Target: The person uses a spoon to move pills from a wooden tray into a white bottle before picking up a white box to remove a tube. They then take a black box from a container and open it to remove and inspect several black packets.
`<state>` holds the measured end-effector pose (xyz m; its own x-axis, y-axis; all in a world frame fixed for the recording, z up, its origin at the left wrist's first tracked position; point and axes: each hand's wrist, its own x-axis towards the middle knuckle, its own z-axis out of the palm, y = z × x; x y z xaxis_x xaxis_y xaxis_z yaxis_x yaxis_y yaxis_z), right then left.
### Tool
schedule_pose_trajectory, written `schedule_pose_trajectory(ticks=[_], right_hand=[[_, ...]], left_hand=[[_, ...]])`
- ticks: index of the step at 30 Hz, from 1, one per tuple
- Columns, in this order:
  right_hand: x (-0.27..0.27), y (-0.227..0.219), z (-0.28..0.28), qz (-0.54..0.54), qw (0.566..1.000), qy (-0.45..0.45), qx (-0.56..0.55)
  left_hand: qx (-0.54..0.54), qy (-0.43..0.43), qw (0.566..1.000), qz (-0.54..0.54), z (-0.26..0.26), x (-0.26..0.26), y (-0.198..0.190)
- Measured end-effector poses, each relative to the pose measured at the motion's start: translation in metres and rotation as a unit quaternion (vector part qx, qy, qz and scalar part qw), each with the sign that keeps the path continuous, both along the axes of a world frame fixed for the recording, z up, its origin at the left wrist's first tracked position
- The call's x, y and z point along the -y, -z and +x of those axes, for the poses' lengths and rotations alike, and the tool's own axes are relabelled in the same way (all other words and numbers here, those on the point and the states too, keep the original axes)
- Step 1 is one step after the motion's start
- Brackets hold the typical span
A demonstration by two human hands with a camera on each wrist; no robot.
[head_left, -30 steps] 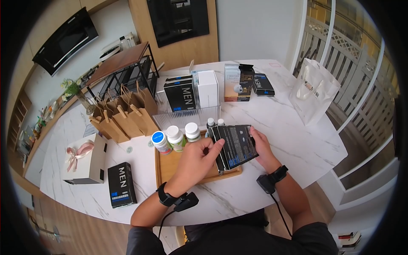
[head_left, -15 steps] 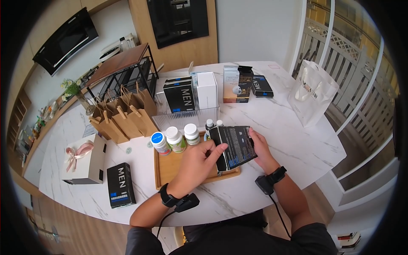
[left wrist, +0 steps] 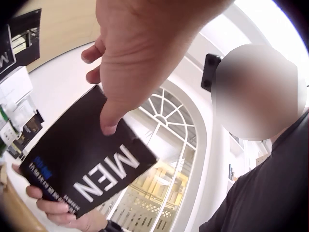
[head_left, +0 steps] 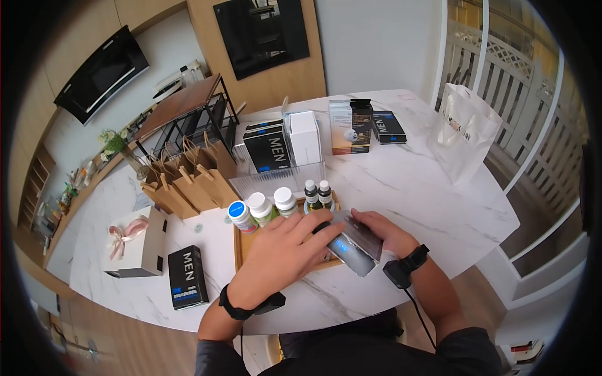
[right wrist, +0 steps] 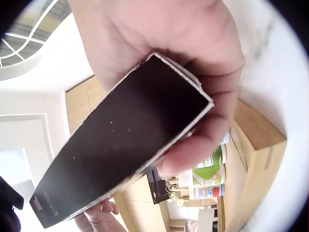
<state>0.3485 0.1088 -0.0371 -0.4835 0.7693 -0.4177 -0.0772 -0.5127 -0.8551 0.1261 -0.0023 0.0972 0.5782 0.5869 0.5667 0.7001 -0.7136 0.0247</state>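
A black box [head_left: 359,249] with white MEN lettering is held tilted above the front of the wooden tray [head_left: 239,249]. My right hand [head_left: 385,233] grips one end of it, fingers wrapped round the edge in the right wrist view. From the other side my left hand [head_left: 285,247] holds the box, with its index finger across the edge; the left wrist view shows that thumb on the lettered face [left wrist: 104,169]. White-capped bottles [head_left: 285,199], a blue-topped bottle [head_left: 238,210] and two small dark bottles [head_left: 324,193] stand just beyond the hands.
A similar black box [head_left: 187,277] and a ribboned white gift box [head_left: 135,245] lie at left. Behind are paper bags [head_left: 210,182], a clear ribbed organizer [head_left: 276,182] with boxes, and more boxes [head_left: 351,125]. A white bag [head_left: 467,135] stands at right.
The box has turned from its printed back to a glossy narrow side facing up, and has dropped slightly. My left hand has moved over its edge, fingers extended further. The small bottles are now more visible.
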Motion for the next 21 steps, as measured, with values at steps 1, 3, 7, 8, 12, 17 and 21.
schedule_pose_trajectory(ticks=[1,3,7,8,12,17,21], right_hand=[[0.001,0.001,0.0,0.0,0.998,-0.03,0.052],[0.011,-0.006,0.007,0.024,0.996,-0.077,0.048],[0.011,0.015,0.007,0.052,0.96,-0.233,-0.147],[0.008,0.014,0.01,0.051,0.941,-0.285,-0.176],[0.008,-0.01,0.009,0.142,0.955,-0.208,-0.158],[0.002,-0.01,0.013,0.135,0.971,-0.103,-0.165],[0.0,-0.008,0.015,0.143,0.97,-0.083,-0.178]], left_hand=[[-0.004,-0.005,0.998,-0.064,-0.004,0.005,-0.006],[-0.01,-0.013,0.991,-0.129,-0.012,0.009,-0.01],[0.063,0.021,0.971,-0.229,-0.042,0.009,-0.023],[0.114,0.031,0.976,-0.184,-0.051,0.007,-0.028],[0.298,-0.039,0.945,-0.128,-0.091,-0.006,-0.05],[0.363,-0.103,0.923,-0.081,-0.116,-0.059,-0.066],[0.229,-0.159,0.958,-0.069,-0.139,-0.123,-0.047]])
